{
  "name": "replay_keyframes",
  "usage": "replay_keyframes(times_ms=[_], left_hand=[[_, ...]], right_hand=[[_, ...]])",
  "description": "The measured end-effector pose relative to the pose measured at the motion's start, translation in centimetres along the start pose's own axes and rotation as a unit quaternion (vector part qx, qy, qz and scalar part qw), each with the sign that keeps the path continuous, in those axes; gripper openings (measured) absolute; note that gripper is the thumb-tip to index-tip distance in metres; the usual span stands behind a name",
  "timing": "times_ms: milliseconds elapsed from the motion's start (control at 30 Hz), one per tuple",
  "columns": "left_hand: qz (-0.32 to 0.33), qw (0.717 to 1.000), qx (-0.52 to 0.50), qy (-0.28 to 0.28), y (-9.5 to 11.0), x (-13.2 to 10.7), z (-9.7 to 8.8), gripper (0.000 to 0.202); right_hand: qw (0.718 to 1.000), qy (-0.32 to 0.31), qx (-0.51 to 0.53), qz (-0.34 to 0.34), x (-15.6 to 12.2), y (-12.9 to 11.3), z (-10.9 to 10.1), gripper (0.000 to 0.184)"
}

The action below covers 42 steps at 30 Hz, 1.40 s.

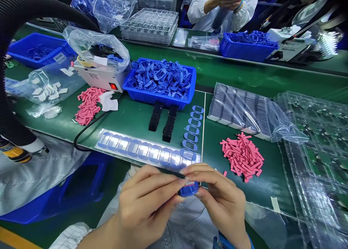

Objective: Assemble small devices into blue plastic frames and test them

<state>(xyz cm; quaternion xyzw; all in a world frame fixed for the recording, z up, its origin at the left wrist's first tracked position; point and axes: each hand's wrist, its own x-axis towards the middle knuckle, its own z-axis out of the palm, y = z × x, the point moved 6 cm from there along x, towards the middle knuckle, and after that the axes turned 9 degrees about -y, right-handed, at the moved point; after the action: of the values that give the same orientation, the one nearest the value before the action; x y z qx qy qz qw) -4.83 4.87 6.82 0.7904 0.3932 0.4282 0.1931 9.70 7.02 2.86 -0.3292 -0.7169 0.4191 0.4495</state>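
Just in front of the table's near edge, my left hand [152, 202] and my right hand [220, 194] pinch one small blue plastic frame [188, 189] between thumbs and fingers. A bit of pink and white shows on top of it, partly covered by my fingertips. Beyond my hands, several blue oval frames [153, 153] lie in a row on a clear strip. More frames [193, 127] form a line running away from me. A heap of pink strips [241, 155] lies to the right of my right hand.
A blue bin [160, 101] full of blue frames stands mid-table, with stacks of black pieces [169, 124] before it. Bagged grey parts [240, 111] and clear trays [320, 154] lie right. A black hose [11, 78] arches at left. Across the bench is a person in white [198, 9].
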Motion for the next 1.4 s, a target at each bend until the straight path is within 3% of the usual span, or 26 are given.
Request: replay_keyframes(times_ms=[167,367,500,667,800,867,967,1167,1400], left_hand=[[0.015,0.998,0.035,-0.049,0.4,0.3,0.2,0.014],[-0.044,0.995,0.000,-0.090,-0.2,0.7,1.1,0.012],[-0.028,0.997,-0.036,-0.063,-0.6,0.8,1.5,0.012],[-0.023,0.997,-0.059,-0.053,-1.2,0.8,1.2,0.012],[-0.083,0.988,-0.099,-0.083,-2.0,0.3,1.5,0.011],[-0.116,0.984,-0.119,-0.070,-2.3,-0.2,1.5,0.016],[-0.113,0.986,-0.121,-0.034,-2.2,-0.6,1.4,0.024],[-0.089,0.988,-0.128,0.008,-1.8,-1.1,1.3,0.032],[-0.105,0.981,-0.158,0.029,-1.8,-1.7,1.1,0.031]], right_hand=[[0.999,-0.026,0.028,-0.005,0.0,-0.1,0.0,0.009],[0.996,-0.016,-0.075,-0.053,-0.6,-1.0,0.0,0.012],[0.989,-0.015,-0.128,-0.070,-0.5,-1.5,0.0,0.014],[0.988,0.034,-0.147,-0.017,-1.0,-0.7,-0.6,0.015],[0.981,0.065,-0.185,0.006,-1.8,-0.3,-0.7,0.019],[0.974,0.089,-0.208,0.015,-2.0,-0.5,-0.7,0.026],[0.964,0.131,-0.231,0.036,-1.9,-1.0,-0.5,0.032],[0.973,0.152,-0.153,0.084,-1.4,-1.2,-0.5,0.016],[0.998,0.049,0.004,0.051,-0.7,-0.4,-0.7,0.013]])
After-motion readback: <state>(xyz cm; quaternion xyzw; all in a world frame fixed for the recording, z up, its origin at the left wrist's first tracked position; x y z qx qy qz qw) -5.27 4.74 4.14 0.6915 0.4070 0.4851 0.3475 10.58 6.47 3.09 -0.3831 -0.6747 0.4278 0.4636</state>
